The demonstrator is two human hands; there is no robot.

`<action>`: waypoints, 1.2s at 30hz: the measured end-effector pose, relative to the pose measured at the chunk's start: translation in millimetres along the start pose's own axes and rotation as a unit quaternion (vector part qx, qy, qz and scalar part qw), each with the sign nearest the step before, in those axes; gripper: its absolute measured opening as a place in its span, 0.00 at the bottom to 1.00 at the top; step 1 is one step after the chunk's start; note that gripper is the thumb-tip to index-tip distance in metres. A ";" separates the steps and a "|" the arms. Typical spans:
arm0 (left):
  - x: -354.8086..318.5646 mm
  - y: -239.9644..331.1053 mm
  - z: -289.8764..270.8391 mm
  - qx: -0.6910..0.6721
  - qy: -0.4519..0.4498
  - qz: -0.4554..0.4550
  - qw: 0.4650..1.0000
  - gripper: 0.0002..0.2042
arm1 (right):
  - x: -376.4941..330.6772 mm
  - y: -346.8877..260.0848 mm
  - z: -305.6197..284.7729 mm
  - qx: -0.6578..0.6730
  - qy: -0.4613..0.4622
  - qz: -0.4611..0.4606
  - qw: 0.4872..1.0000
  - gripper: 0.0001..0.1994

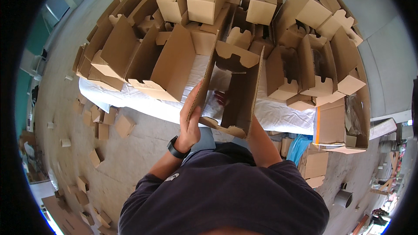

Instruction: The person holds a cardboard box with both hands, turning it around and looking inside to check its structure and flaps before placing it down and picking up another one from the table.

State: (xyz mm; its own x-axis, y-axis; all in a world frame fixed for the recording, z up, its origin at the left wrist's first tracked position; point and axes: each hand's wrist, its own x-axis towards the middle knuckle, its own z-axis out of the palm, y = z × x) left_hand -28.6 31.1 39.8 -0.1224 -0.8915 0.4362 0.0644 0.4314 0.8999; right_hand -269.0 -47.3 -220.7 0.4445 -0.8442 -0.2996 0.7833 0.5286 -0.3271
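I hold a half-folded brown cardboard box (237, 91) upright above the near edge of a white-covered table (130, 98). My left hand (190, 117) presses flat against the box's left wall, fingers pointing up; a black watch sits on that wrist. My right hand (221, 99) is inside the box, only its fingertips showing through the open middle; its forearm runs up behind the box's right wall. The box's top flaps stand open.
Many folded open cardboard boxes (204, 0) are piled over the table, left to right. A larger carton with orange tape (335, 124) stands at the right end. Cardboard scraps (102, 126) litter the concrete floor on the left. Blue plastic (296, 146) lies under the table.
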 end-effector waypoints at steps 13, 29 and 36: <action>-9.6 -12.9 -0.2 0.011 0.032 0.021 0.999 0.27 | -12.6 1.4 -2.3 -0.207 0.186 -0.093 0.956 0.41; -8.8 -19.3 19.4 -0.067 -0.016 -0.036 0.997 0.27 | -88.6 -36.7 44.0 -0.761 0.444 -0.183 0.437 0.28; -11.4 -23.6 19.8 -0.050 -0.035 -0.020 0.998 0.28 | -126.8 -42.2 153.9 -0.571 0.353 -0.402 0.622 0.20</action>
State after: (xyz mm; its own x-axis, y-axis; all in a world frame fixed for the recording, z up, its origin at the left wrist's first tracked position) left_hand -48.4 33.8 13.6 -0.1946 -0.8945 0.4024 0.1556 0.3769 0.9131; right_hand -291.5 23.7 -31.0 -0.5097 -0.8400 0.1861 -0.3710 0.0194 -0.9284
